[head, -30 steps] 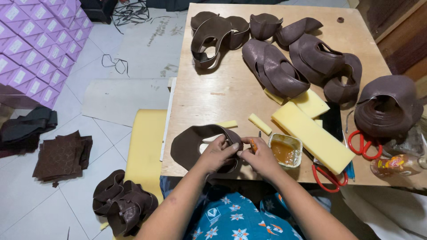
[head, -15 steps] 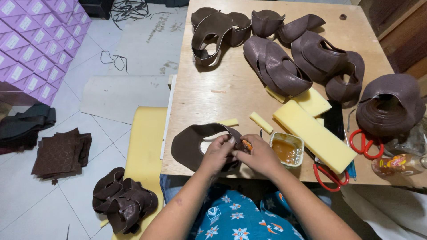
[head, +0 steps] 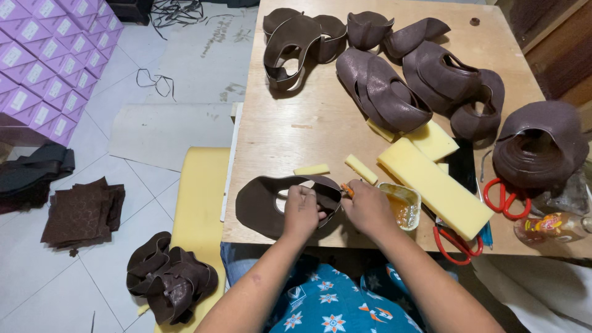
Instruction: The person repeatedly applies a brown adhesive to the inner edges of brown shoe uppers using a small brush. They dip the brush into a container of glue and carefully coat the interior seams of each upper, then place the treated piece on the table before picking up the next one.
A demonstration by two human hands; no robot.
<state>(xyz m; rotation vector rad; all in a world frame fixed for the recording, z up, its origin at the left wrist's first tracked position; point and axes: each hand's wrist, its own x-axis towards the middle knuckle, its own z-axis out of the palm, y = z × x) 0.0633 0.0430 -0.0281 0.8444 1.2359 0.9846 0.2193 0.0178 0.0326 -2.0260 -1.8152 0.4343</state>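
Even, fairly bright indoor light falls from above, giving the wooden counter (head: pixel 296 129) a warm tone. Shadows are soft and short, pooling just beneath the brown leather pieces (head: pixel 394 92) and under the forearms. The white floor tiles (head: pixel 37 283) show a mild sheen but no hard glare. Focus is sharp throughout; straight edges bow slightly toward the frame's corners.
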